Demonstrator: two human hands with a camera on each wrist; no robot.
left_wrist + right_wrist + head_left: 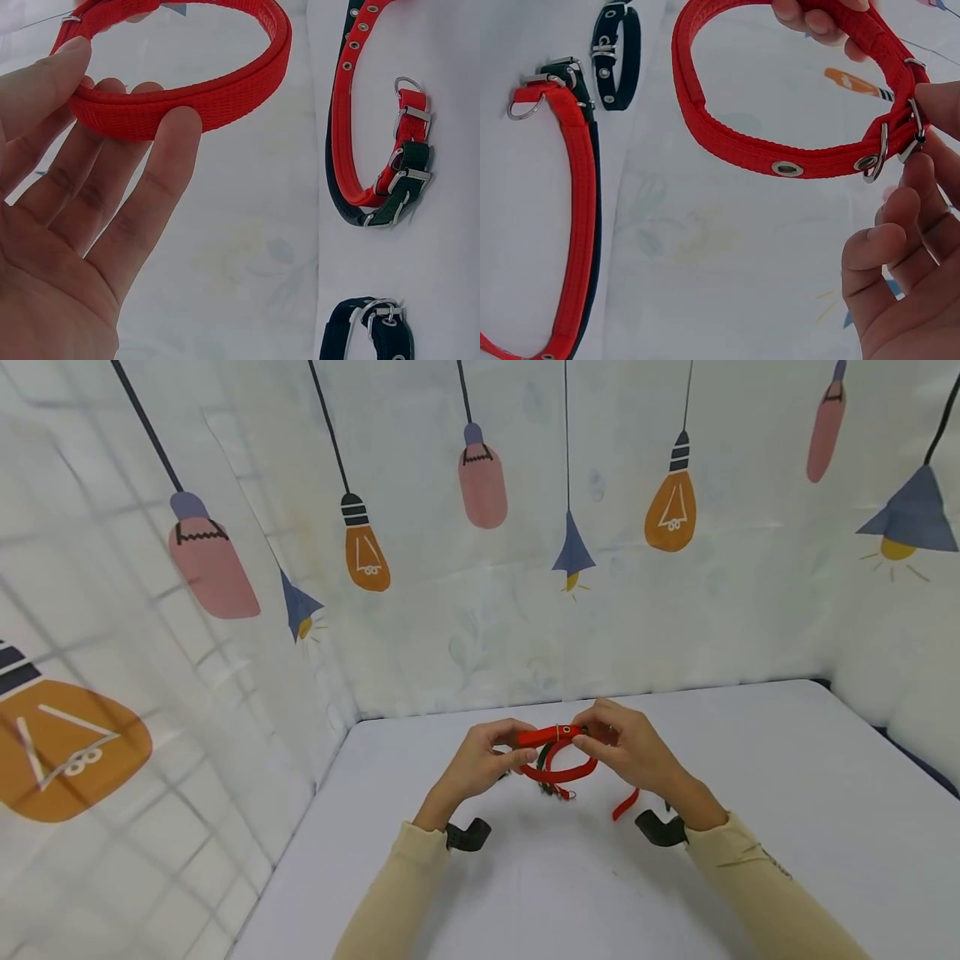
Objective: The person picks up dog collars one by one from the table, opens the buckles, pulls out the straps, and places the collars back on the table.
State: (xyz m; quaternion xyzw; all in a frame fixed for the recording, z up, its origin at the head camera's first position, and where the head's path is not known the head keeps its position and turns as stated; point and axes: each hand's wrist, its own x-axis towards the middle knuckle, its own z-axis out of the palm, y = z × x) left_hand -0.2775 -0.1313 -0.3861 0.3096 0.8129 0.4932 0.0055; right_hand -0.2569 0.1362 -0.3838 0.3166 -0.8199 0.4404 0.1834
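Observation:
Both hands hold a red dog collar (pixel 542 737), fastened into a loop, up above the table. The left hand (pixel 483 760) pinches the band between thumb and fingers on one side. At the metal buckle and D-ring (pixel 877 161), the right hand (pixel 637 747) pinches the opposite side with thumb and fingertips. Metal eyelets (pixel 787 169) line the band. Beyond the held loop, another red collar (pixel 345 135) lies on the table against a dark green collar (pixel 412 154), their buckle ends together.
A separate dark collar (pixel 630 60) lies near the red and green pair. A red strap end (pixel 625 806) shows on the white table (pixel 787 827) beside the right wrist. Cloth walls (pixel 450 635) printed with lamps stand behind the table and along its left side.

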